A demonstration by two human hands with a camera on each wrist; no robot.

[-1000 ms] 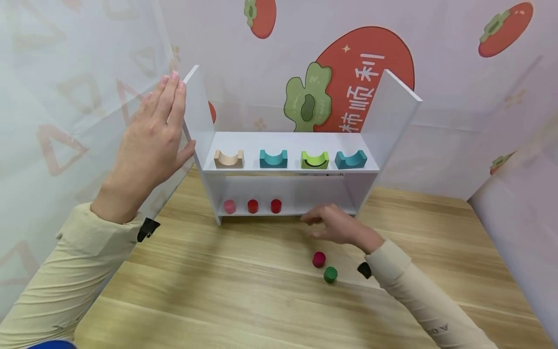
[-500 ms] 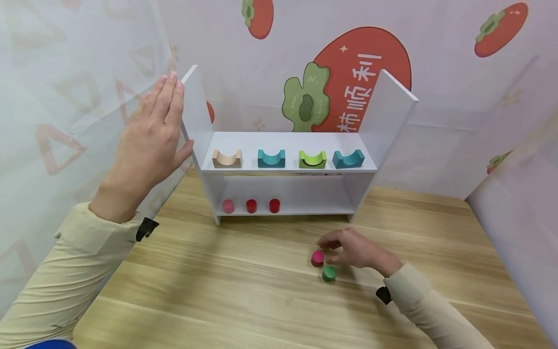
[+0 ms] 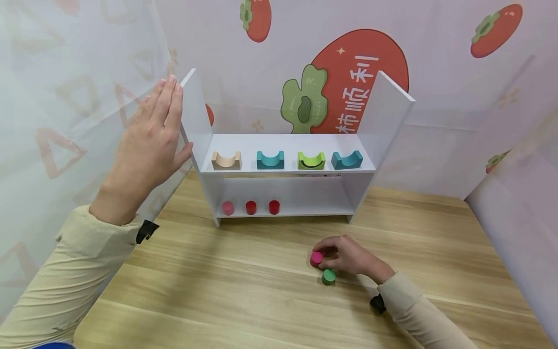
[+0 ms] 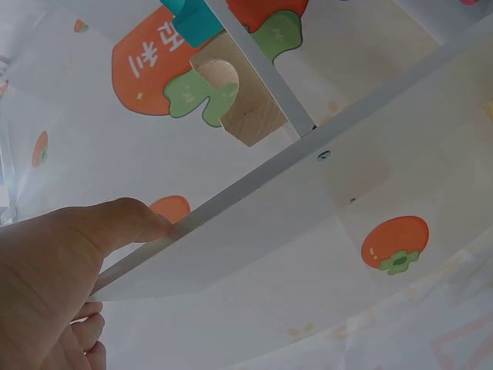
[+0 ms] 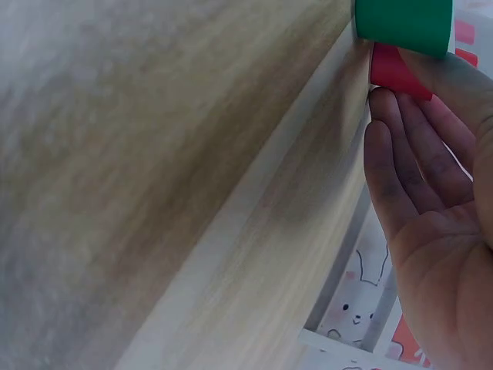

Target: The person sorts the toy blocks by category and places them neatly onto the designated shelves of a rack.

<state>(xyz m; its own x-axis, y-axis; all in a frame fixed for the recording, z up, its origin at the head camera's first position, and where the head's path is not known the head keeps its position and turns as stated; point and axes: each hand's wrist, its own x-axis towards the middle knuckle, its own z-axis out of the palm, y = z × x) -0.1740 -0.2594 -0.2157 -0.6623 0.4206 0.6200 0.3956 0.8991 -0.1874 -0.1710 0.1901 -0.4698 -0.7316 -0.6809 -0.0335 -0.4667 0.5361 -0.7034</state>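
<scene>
On the wooden table (image 3: 244, 286), my right hand (image 3: 350, 257) pinches a small magenta cylinder block (image 3: 316, 260) between thumb and fingers. A green cylinder block (image 3: 328, 277) stands just in front of it, close to the thumb. The right wrist view has the magenta block partly behind the thumb, with the green one above. My left hand (image 3: 146, 145) rests against the left side panel of a white two-tier shelf (image 3: 285, 138). Its fingers are straight along the panel, and the thumb (image 4: 142, 220) touches the panel's edge.
Several arch-shaped blocks stand along the upper tier: a bare wood one (image 3: 226, 163), two teal ones and a lime one (image 3: 311, 163). On the lower tier sit a pink cylinder (image 3: 227, 208) and two red cylinders (image 3: 273, 207). Printed cloth walls surround the table.
My right hand has come down from near the lower tier, toward the front of the table, and taken hold of the magenta block. The left hand keeps its place at the panel.
</scene>
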